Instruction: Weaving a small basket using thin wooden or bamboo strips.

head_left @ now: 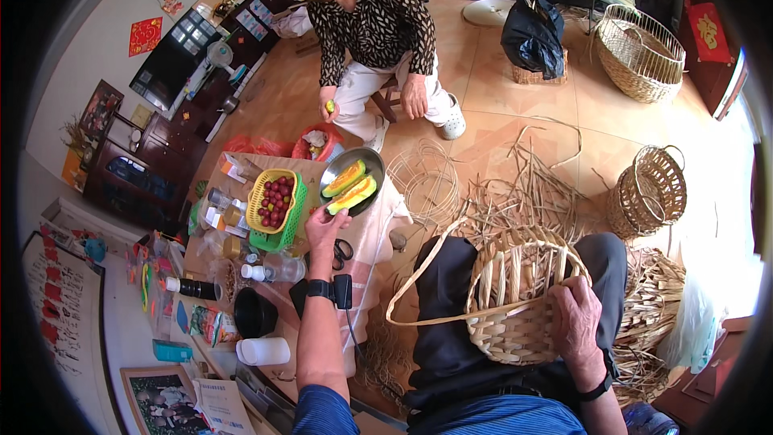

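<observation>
My left hand (326, 229) reaches over the table, its fingers closed on the near end of a green-rimmed, orange-centred melon slice (355, 192). That slice lies over the edge of a round metal dish (374, 163), beside another melon slice (344, 178). On my lap rests a partly woven basket (507, 330) of pale flat plant strips. My right hand (576, 314) grips its right side, fingers curled over the weave. One long strip (407, 296) loops out from the basket to the left.
A person (374, 32) sits opposite, holding a small yellow-green piece. On the table are a yellow basket (256, 203) of red fruit, scissors (343, 253), bottles and a black bowl (254, 312). Loose strips (523, 193), a wire-like coil (423, 181) and finished baskets (648, 193) lie on the floor.
</observation>
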{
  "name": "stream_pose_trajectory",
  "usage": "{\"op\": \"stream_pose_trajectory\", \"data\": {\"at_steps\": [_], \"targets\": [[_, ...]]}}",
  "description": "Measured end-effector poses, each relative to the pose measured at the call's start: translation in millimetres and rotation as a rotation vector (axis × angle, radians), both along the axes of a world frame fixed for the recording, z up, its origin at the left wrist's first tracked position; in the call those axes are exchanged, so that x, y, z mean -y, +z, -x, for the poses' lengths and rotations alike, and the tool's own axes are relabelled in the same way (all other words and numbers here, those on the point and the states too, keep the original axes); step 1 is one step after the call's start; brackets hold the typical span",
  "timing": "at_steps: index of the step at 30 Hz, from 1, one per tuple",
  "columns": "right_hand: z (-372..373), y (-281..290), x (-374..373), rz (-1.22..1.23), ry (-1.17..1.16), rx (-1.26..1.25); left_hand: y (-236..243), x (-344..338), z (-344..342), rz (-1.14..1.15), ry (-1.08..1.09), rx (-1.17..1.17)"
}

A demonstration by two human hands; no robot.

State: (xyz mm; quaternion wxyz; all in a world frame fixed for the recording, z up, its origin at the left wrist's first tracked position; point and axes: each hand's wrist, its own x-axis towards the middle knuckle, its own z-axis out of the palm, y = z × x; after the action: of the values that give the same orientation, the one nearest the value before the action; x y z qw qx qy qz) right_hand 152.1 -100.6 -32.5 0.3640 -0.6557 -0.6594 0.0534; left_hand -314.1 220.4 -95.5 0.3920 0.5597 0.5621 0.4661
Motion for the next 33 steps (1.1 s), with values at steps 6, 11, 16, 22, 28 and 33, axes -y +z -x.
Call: {"op": "stream_pose_trajectory", "data": {"at_steps": [6,11,16,22,28,33], "targets": [[-1,-1,0,0.003,0.000,-0.003,11,23,-11,0.108,0.050,0.283],[0,-4,-2,0.007,-0.007,0.006,13,32,-3,0.070,0.065,0.381],[0,-12,0,-0.001,-0.013,0.021,28,34,7,0.056,0.061,0.723],[0,-13,2,-0.017,-0.018,0.023,74,71,-24,-0.068,-0.171,0.988],[-2,-11,1,-0.010,-0.019,0.018,142,134,-88,-0.152,-0.321,0.879],[2,-11,0,-0.018,-0.030,-0.001,188,186,-119,-0.021,-0.606,0.835]]}}
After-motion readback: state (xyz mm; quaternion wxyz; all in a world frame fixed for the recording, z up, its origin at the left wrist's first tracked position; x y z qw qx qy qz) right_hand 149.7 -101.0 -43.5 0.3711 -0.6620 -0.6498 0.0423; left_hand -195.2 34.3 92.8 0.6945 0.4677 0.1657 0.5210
